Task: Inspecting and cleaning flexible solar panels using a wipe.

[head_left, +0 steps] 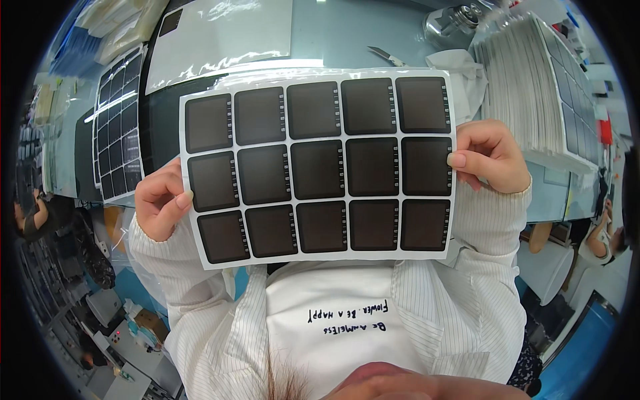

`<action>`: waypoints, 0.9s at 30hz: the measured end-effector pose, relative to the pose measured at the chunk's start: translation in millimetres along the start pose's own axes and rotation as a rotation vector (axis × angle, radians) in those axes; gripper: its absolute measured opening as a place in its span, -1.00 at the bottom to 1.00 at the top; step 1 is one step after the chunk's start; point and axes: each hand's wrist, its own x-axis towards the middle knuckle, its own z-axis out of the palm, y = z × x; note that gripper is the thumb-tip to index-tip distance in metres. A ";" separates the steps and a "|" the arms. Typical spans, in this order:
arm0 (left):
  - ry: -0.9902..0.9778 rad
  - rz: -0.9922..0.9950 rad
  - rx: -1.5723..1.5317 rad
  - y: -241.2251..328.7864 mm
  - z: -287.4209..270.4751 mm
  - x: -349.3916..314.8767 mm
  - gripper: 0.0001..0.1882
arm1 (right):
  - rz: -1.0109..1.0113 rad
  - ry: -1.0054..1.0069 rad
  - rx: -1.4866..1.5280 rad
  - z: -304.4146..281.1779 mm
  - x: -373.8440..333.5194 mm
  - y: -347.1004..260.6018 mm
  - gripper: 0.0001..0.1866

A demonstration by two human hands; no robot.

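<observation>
Between my two hands I hold up a white sheet printed with rows of dark rounded squares, like a sheet of stickers or labels. My left hand pinches its left edge, thumb on the front face. At the right edge, my right hand pinches it the same way, with the thumb on the printed side and the fingers mostly behind. The sheet tilts slightly and covers part of the table and my chest.
A tall stack of similar sheets stands at the right. More dark-square sheets lie at the left. Beyond my sheet are a small knife, a glass-like jar, crumpled white wrapping and a large pale sheet. Other people sit at both sides.
</observation>
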 end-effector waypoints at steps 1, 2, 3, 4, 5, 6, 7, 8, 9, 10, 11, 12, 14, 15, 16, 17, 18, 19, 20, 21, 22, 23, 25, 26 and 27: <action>0.002 0.001 -0.004 0.3 0.4 0.3 -0.80 | 0.005 -0.004 -0.007 0.2 0.1 -0.1 -0.78; 0.004 0.003 -0.009 0.4 0.8 0.7 -0.80 | 0.006 -0.001 -0.008 0.4 0.1 0.1 -0.78; 0.001 0.005 -0.010 -0.4 0.7 0.7 -0.80 | 0.006 -0.002 -0.002 0.7 0.0 0.5 -0.78; -0.004 0.013 -0.016 -2.0 0.1 0.4 -0.80 | 0.006 -0.002 0.004 0.7 -0.2 0.6 -0.78; -0.009 0.021 -0.023 -3.0 -0.2 0.4 -0.80 | 0.006 0.002 0.003 0.3 -0.6 0.4 -0.78; -0.015 0.023 -0.025 -3.3 -0.8 1.0 -0.80 | 0.005 0.002 0.003 0.5 -0.8 0.5 -0.79; -0.017 0.020 -0.033 -3.1 -1.3 1.8 -0.80 | 0.003 0.003 0.002 0.9 -1.0 0.5 -0.80; -0.021 0.018 -0.042 -3.2 -1.9 2.7 -0.81 | 0.005 0.012 0.003 1.6 -1.4 0.0 -0.80; -0.021 0.016 -0.040 -0.9 -3.0 0.7 -0.81 | -0.006 -0.002 -0.017 1.9 -1.2 -1.1 -0.81; -0.026 0.014 -0.024 1.0 -4.8 -1.7 -0.80 | -0.016 -0.016 -0.036 2.1 -1.0 -1.8 -0.81; -0.032 0.011 -0.007 2.8 -6.0 -3.7 -0.80 | -0.017 -0.015 -0.034 2.1 -0.8 -2.2 -0.81; -0.038 0.014 -0.010 1.6 -6.9 -3.7 -0.80 | -0.034 -0.024 -0.042 2.3 -0.6 -1.7 -0.81; -0.045 0.016 -0.011 -0.5 -7.4 -3.2 -0.79 | -0.049 -0.026 -0.049 2.2 -0.7 -0.7 -0.81; -0.043 0.022 -0.021 -0.5 -6.9 -3.4 -0.79 | -0.073 -0.037 -0.062 2.1 -0.5 -0.4 -0.80; -0.045 0.022 -0.021 -1.0 -6.9 -3.6 -0.79 | -0.098 -0.048 -0.074 1.9 -0.4 -0.1 -0.80; -0.053 0.029 -0.026 -1.9 -7.4 -4.0 -0.79 | -0.097 -0.047 -0.072 1.5 -0.3 0.2 -0.80; -0.061 0.036 -0.032 -2.8 -7.7 -3.9 -0.78 | -0.104 -0.050 -0.083 1.1 -0.7 -0.2 -0.80; -0.063 0.035 -0.033 -3.4 -7.4 -3.9 -0.78 | -0.112 -0.054 -0.093 0.7 -1.0 -0.1 -0.79; -0.057 0.016 -0.061 -3.8 -7.0 -4.1 -0.79 | -0.111 -0.054 -0.091 0.2 -1.4 0.4 -0.79; -0.053 -0.004 -0.090 -4.5 -6.6 -3.9 -0.79 | -0.099 -0.045 -0.065 -0.3 -2.4 1.1 -0.79; -0.056 -0.006 -0.091 -5.8 -6.5 -4.5 -0.79 | -0.087 -0.038 -0.037 -0.7 -3.2 1.6 -0.79; -0.046 -0.028 -0.123 -7.5 -6.5 -5.6 -0.80 | -0.086 -0.036 -0.035 -1.0 -3.6 1.5 -0.79; -0.034 -0.055 -0.156 -9.0 -4.2 -7.1 -0.81 | -0.033 0.005 0.009 -0.8 -2.3 0.9 -0.77; -0.005 -0.068 -0.195 -9.0 -1.9 -7.2 -0.81 | -0.031 0.005 0.011 -0.7 -1.6 0.6 -0.77; 0.015 -0.079 -0.241 -11.9 0.5 -5.1 -0.82 | -0.014 0.038 0.032 0.4 -2.5 0.8 -0.78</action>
